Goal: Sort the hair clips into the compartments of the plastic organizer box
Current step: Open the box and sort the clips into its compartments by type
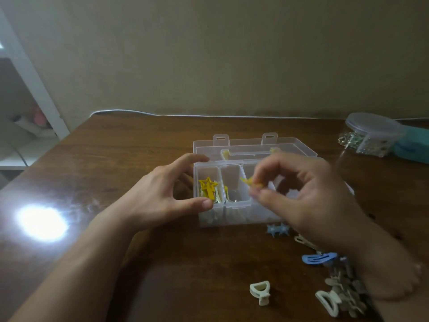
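Nearest, 2 cream claw clips (260, 293) lie on the wooden table (139, 252) beside a blue clip (319, 258) and a heap of loose clips (346, 289) at the right. Farther, the left hand (160, 194) curls round the clear organizer box (232, 212) at its left end, thumb on the near wall. A yellow star clip (207, 187) stands in the leftmost compartment. The right hand (301, 194) pinches a small yellow clip (250, 181) (blurred) over the middle compartments. Far right stands a lidded jar (371, 133).
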